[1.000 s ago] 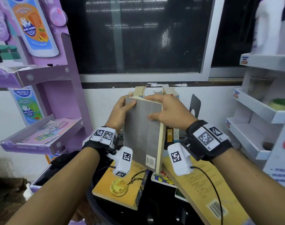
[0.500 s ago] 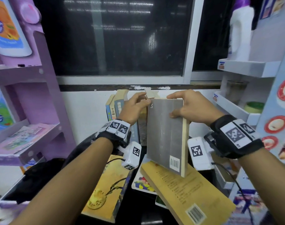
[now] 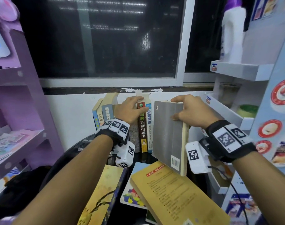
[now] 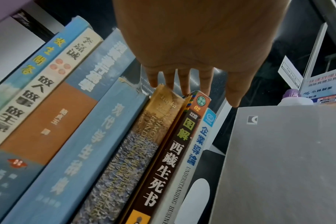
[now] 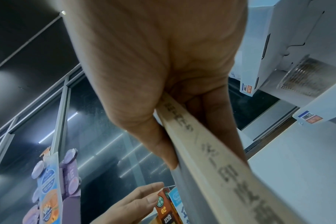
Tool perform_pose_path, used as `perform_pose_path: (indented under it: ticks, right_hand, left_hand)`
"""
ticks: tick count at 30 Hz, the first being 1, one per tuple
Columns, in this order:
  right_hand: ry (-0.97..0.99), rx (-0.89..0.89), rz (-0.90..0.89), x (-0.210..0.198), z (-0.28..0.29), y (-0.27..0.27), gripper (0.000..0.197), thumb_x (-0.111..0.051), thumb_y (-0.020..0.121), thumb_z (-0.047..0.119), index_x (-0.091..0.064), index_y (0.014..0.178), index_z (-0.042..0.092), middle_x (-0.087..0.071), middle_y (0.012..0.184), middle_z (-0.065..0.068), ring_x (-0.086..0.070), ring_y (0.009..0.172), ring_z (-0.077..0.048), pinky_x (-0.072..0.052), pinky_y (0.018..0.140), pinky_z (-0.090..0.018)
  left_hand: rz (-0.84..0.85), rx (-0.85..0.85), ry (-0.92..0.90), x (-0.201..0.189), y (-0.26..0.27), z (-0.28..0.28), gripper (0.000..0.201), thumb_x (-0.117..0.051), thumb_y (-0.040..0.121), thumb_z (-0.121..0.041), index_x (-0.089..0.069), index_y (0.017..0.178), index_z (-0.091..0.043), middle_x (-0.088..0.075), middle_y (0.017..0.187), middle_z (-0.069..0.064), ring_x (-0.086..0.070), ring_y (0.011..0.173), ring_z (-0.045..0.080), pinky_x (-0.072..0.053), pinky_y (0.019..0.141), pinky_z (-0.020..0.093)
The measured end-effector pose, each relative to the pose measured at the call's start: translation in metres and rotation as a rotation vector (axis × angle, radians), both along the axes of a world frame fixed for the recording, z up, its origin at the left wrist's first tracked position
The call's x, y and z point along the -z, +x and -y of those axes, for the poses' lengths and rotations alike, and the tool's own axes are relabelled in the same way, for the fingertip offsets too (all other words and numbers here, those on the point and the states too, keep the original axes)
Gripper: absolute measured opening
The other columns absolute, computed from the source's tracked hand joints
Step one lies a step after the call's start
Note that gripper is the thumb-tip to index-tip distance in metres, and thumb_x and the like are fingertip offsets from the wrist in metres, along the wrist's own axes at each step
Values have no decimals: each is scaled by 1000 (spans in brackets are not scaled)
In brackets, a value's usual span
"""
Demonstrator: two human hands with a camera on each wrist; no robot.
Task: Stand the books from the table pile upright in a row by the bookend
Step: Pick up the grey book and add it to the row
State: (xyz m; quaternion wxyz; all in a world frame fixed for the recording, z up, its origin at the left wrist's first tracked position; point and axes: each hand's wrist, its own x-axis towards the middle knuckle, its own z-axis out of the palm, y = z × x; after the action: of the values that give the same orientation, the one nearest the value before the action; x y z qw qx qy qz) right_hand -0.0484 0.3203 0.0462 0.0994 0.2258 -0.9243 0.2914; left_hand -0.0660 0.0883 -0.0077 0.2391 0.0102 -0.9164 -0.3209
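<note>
My right hand (image 3: 179, 109) grips the top of a grey book (image 3: 167, 135), thumb on the back cover and fingers on the far side. The book hangs upright, slightly tilted, just right of the row of upright books (image 3: 143, 127) by the wall. My left hand (image 3: 137, 103) rests with straight fingers on the row's tops, near the red-topped brown spine (image 4: 175, 144). In the left wrist view the grey book (image 4: 288, 159) is apart from the row's last blue-and-white book (image 4: 194, 151). A black bookend (image 4: 205, 160) shows in that gap. The pile's yellow book (image 3: 176, 192) lies flat below.
More pile books lie on the dark table: a yellow-and-navy one (image 3: 102, 195) and a white one with coloured shapes (image 3: 132, 197). A purple shelf stand (image 3: 16, 111) is on the left. White shelves (image 3: 228, 111) stand close on the right.
My left hand has let go of the grey book and gone to the tops of the standing row. The right hand has carried the grey book rightward to the row's right end.
</note>
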Motion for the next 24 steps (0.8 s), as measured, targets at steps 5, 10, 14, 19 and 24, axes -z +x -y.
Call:
perform_pose_path:
  ticks: [5, 10, 14, 19, 24]
  right_hand:
    - [10, 33, -26, 8, 9, -13, 57, -67, 83, 11, -52, 137, 22, -59, 124, -11, -59, 91, -23, -48, 73, -24]
    - [47, 77, -47, 10, 18, -22, 49, -60, 84, 7, -57, 131, 20, -59, 117, -12, -60, 96, -29, -47, 75, -27]
    - [62, 98, -62, 10, 22, -32, 46, -56, 84, 3, -58, 128, 17, -60, 111, -11, -52, 85, -24, -46, 73, -27]
    - [12, 124, -63, 15, 31, -44, 56, -56, 83, 4, -52, 136, 19, -60, 119, -14, -59, 103, -32, -49, 85, -33]
    - [-53, 108, -92, 30, 46, -53, 51, -57, 84, 6, -53, 133, 20, -64, 112, -14, -62, 95, -32, -54, 83, -35]
  left_hand:
    - [21, 10, -16, -1, -19, 8, 58, -64, 85, -49, -45, 138, -34, -38, 150, 0, -39, 135, 22, -36, 110, 46]
    - [40, 67, -44, -5, -28, 8, 65, -71, 81, -44, -45, 140, -35, -29, 155, -3, -30, 140, 19, -28, 114, 41]
    - [25, 85, -106, -2, -35, 12, 62, -76, 78, -40, -51, 134, -35, -33, 153, -7, -35, 137, 14, -32, 103, 27]
    - [-23, 148, -73, 0, -40, 21, 54, -81, 73, -34, -60, 122, -34, -42, 146, -4, -42, 131, 15, -39, 107, 32]
    - [-113, 158, -30, 9, -39, 24, 62, -81, 73, -37, -57, 130, -33, -45, 142, -7, -45, 120, 4, -43, 97, 23]
